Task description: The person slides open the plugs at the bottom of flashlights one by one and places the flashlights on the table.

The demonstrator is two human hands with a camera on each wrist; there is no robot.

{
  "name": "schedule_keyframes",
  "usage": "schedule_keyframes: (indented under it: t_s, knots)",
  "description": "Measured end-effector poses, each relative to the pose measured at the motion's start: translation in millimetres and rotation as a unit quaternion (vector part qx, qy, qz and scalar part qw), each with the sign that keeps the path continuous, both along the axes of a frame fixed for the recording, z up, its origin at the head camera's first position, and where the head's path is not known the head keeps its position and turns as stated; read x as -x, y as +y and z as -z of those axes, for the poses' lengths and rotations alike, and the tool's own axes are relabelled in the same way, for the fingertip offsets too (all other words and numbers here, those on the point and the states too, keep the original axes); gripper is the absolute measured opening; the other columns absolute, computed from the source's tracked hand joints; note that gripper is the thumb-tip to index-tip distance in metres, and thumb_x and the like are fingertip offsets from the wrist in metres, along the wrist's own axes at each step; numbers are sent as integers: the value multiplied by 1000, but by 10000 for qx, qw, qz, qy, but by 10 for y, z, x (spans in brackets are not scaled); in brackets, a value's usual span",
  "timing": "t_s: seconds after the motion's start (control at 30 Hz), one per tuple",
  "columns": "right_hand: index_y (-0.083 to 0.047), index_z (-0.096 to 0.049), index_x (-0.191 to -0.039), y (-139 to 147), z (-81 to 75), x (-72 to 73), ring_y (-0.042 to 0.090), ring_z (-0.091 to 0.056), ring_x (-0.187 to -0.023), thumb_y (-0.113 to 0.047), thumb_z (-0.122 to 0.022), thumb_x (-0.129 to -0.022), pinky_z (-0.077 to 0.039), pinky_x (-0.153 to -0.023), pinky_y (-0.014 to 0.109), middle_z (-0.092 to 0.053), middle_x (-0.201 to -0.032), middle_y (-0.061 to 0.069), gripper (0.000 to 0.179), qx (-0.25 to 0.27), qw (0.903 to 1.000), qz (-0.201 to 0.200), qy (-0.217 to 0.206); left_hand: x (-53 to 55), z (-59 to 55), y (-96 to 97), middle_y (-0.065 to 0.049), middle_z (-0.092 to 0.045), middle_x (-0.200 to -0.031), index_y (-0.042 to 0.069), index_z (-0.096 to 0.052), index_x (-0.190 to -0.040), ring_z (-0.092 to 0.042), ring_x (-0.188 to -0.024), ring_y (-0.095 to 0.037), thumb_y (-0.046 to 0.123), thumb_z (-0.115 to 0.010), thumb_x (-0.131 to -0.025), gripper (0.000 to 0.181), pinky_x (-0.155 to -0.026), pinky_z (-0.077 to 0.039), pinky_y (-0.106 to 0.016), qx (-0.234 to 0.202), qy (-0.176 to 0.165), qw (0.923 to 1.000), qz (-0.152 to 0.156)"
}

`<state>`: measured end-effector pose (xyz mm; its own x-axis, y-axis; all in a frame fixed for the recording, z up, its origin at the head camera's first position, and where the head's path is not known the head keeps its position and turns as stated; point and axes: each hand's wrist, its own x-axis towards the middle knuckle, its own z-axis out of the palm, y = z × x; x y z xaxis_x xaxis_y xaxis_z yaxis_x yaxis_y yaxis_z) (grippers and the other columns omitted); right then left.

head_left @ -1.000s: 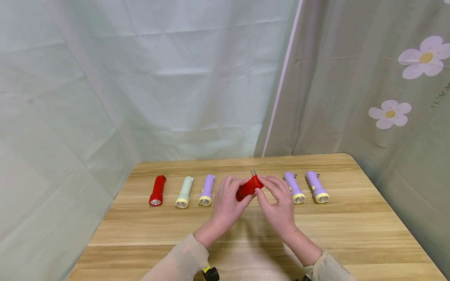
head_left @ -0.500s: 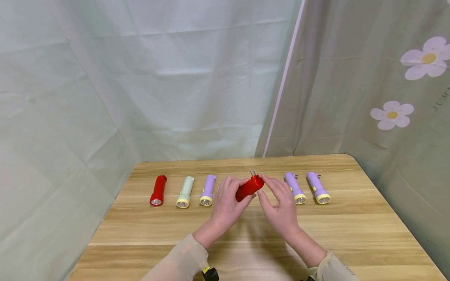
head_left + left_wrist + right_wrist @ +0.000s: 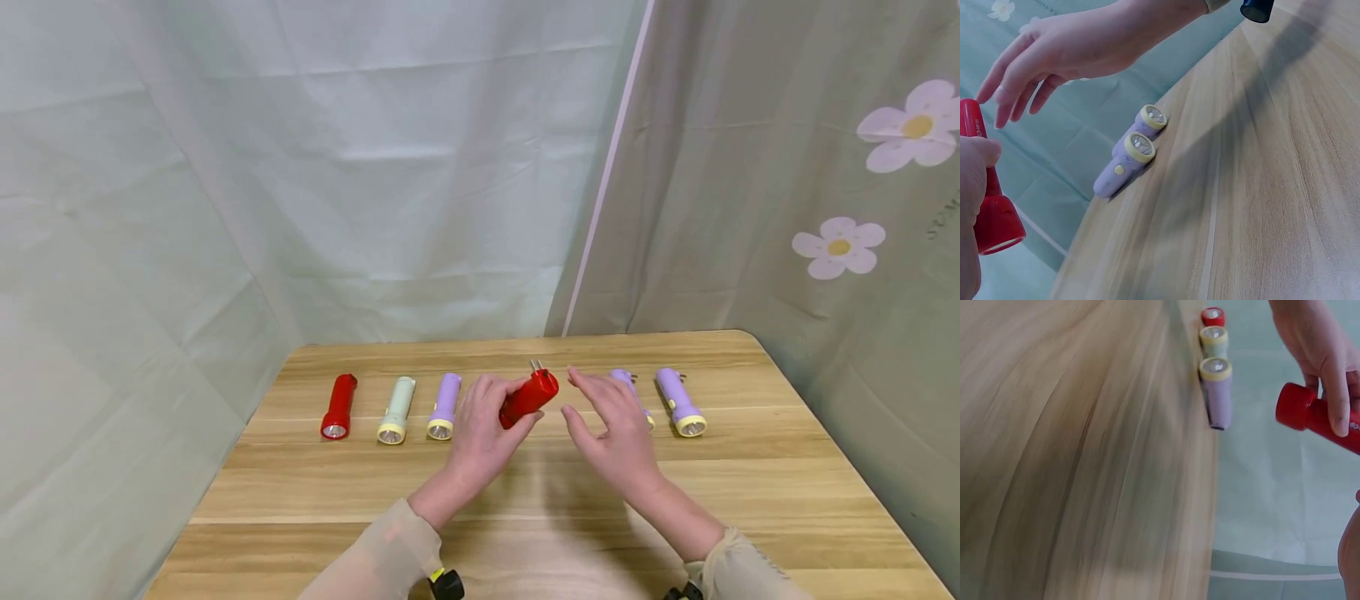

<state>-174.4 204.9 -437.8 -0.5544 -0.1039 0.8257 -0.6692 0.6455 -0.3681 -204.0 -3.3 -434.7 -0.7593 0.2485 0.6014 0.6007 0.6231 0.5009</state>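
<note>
My left hand (image 3: 478, 429) grips a red flashlight (image 3: 538, 392) above the middle of the table. Two metal plug prongs (image 3: 536, 365) stick out of its tail end, and its head points down in the left wrist view. My right hand (image 3: 618, 433) hovers just right of the flashlight, fingers spread and loosely bent, holding nothing. A narrow gap separates its fingertips from the flashlight in the head view. Behind that hand lies a purple flashlight (image 3: 623, 377), mostly covered by it.
On the wooden table (image 3: 525, 533), a red flashlight (image 3: 340, 405), a pale green one (image 3: 397, 404) and a purple one (image 3: 446, 400) lie in a row at left. Another purple flashlight (image 3: 678, 398) lies at right. Curtains (image 3: 420, 167) hang behind the table's far edge.
My right hand has let go of the red flashlight's tail end and moved away to the right. The left hand keeps its grip, almost in place.
</note>
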Motion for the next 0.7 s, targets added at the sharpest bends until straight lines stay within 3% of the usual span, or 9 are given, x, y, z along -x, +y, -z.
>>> schedule_keyframes:
  t_s: [0.2,0.4,0.5,0.57,0.7]
  knots:
    - [-9,-57,-145,149,10,3,33,-59,-119,-21,-77,-86,-44,-102,52,-68,-129,10,63,-856,9956,212,-325,14,-15,-23,4,-62,-104,14,-69,-125,-56,-95,-11,28,-87,-83,47,-74,-49,-28,-153,-51,9998,131]
    - [-7,-53,-148,276,11,-5,35,-55,-125,-26,-79,-86,-38,-108,58,-65,-132,12,70,-1584,9846,368,-649,32,-5,-44,4,-63,-107,13,-67,-128,-59,-97,-13,31,-84,-87,48,-74,-48,-29,-348,-264,9986,312]
    - [-7,-53,-148,319,9,-33,37,-51,-130,-29,-79,-87,-35,-110,59,-63,-135,13,70,-1905,9763,479,-909,37,-2,-52,4,-62,-109,13,-66,-130,-60,-99,-12,32,-81,-90,47,-77,-51,-34,-594,-680,9950,439]
    - [-7,-54,-147,342,15,-51,39,-49,-132,-31,-80,-86,-33,-111,58,-63,-136,13,70,-2086,9709,527,-1054,38,-13,-56,4,-61,-112,12,-66,-132,-59,-100,-12,33,-79,-92,46,-80,-54,-37,-841,-1117,9887,546]
    - [-6,-56,-145,376,41,-77,41,-49,-132,-32,-82,-85,-29,-114,58,-63,-135,14,71,-2366,9633,531,-1150,42,-29,-71,3,-60,-117,15,-64,-134,-60,-105,-16,38,-74,-95,46,-85,-56,-38,-1384,-2086,9648,804]
